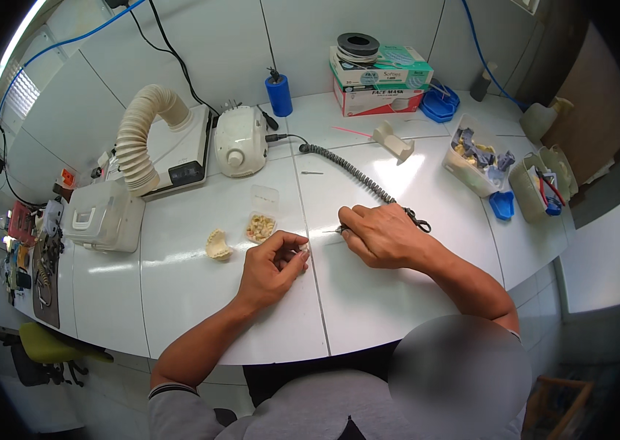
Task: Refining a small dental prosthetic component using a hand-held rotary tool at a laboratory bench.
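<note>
My left hand [275, 268] is closed, with thumb and fingertips pinching a small whitish piece [304, 247] that looks like a tooth. Across a short gap, my right hand [383, 236] wraps round a rotary handpiece, mostly hidden by the fingers; its thin metal tip [338, 230] points left toward the pinched piece. A grey coiled cord [347, 167] runs from behind my right hand to a white motor control unit [240, 143]. Beyond my left hand lies a small clear box of tooth-like pieces [260, 228], its lid raised. A cream dental cast [218, 245] sits left of it.
A ribbed suction hose [134, 139] and a white lidded case [104, 216] stand at left. Behind are a blue cylinder [278, 95] and stacked boxes [382, 84]. At right are a tub of scraps [475, 158], a tool bin [542, 183] and a blue tray [501, 206].
</note>
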Demonstrator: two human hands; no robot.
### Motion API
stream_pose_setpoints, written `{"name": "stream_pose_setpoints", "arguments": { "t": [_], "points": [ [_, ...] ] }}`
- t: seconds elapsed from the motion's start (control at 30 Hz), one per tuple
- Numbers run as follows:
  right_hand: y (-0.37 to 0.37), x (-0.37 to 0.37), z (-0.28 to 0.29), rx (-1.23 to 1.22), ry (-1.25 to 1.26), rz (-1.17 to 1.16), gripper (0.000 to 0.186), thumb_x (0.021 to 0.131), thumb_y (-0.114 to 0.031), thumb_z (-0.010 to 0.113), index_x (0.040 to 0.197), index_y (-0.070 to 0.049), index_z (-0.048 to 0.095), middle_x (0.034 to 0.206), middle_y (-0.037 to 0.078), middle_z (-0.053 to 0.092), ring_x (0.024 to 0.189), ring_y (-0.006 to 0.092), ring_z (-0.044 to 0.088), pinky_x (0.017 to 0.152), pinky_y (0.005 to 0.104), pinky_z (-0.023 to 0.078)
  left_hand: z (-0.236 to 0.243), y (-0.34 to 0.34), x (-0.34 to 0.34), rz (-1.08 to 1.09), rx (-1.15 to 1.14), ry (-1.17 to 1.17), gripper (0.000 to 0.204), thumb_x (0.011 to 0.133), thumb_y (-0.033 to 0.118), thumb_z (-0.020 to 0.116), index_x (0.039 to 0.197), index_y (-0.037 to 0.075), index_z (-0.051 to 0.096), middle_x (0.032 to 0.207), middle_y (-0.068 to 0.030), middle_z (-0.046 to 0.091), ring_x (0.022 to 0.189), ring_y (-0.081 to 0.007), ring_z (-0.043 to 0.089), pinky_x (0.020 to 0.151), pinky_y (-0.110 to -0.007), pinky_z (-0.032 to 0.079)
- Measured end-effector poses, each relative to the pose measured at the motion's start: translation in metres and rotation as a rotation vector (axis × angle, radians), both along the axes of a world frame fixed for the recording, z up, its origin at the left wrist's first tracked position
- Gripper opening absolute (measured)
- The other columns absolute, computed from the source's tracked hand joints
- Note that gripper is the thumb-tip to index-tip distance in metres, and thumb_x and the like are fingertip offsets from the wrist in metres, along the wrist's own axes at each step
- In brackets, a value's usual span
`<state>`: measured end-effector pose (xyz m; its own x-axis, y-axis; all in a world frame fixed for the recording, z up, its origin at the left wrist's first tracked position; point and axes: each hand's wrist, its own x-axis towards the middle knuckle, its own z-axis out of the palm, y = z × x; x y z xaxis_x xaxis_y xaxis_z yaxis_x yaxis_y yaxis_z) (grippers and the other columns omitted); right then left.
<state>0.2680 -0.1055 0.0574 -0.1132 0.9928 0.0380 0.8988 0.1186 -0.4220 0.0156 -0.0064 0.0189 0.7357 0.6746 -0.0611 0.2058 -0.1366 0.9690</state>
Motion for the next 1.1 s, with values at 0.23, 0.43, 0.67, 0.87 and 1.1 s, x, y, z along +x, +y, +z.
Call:
{"name": "stream_pose_setpoints", "arguments": {
  "t": [0.23,0.43,0.67,0.87,1.1],
  "points": [
    [-0.017,0.006,-0.018,0.159,0.038,0.072,0.023,0.101,-0.025,0.065,0.099,-0.001,0.064,0.083,0.014,0.067,0.068,0.0324,0.070,0.062,0.0450,0.054,-0.005,-0.002,0.003,-0.003,-0.023,-0.011,0.018,0.098,0.000,0.073,0.115,-0.003,0.068,0.099,-0.0073,0.075,0.088,-0.0114,0.074,0.075,-0.024,0.058],
    [-0.024,-0.001,-0.027,0.244,0.078,0.162,0.013,0.087,-0.013,0.069,0.093,-0.002,0.065,0.079,0.010,0.064,0.067,0.0244,0.068,0.059,0.0373,0.050,-0.007,-0.004,-0.004,-0.077,0.100,-0.008,0.019,0.091,-0.009,0.078,0.109,-0.003,0.072,0.100,-0.0134,0.079,0.088,-0.0133,0.076,0.075,-0.025,0.060],
    [-0.027,-0.007,-0.031,0.312,0.013,0.144,0.016,0.083,-0.012,0.068,0.090,0.001,0.066,0.073,0.005,0.055,0.061,0.0180,0.058,0.056,0.0330,0.044,-0.004,0.002,-0.005,-0.140,0.126,-0.035,0.021,0.085,-0.016,0.078,0.103,-0.005,0.074,0.097,-0.0178,0.079,0.092,-0.0247,0.080,0.082,-0.032,0.065],
    [-0.026,-0.011,-0.030,0.325,-0.029,0.129,0.016,0.081,-0.012,0.068,0.087,0.002,0.066,0.071,0.005,0.051,0.060,0.0163,0.053,0.055,0.0321,0.041,0.002,0.003,-0.006,-0.172,0.159,-0.003,0.022,0.085,-0.016,0.080,0.103,-0.005,0.075,0.096,-0.0185,0.080,0.090,-0.0258,0.080,0.079,-0.033,0.065],
    [-0.027,-0.010,-0.032,0.272,-0.061,0.138,0.013,0.080,-0.014,0.069,0.085,-0.001,0.066,0.072,0.004,0.051,0.061,0.0155,0.053,0.056,0.0307,0.040,0.001,0.001,-0.004,-0.178,0.155,0.011,0.021,0.085,-0.016,0.079,0.103,-0.005,0.075,0.095,-0.0185,0.080,0.088,-0.0254,0.080,0.078,-0.033,0.065]
  ]
}}
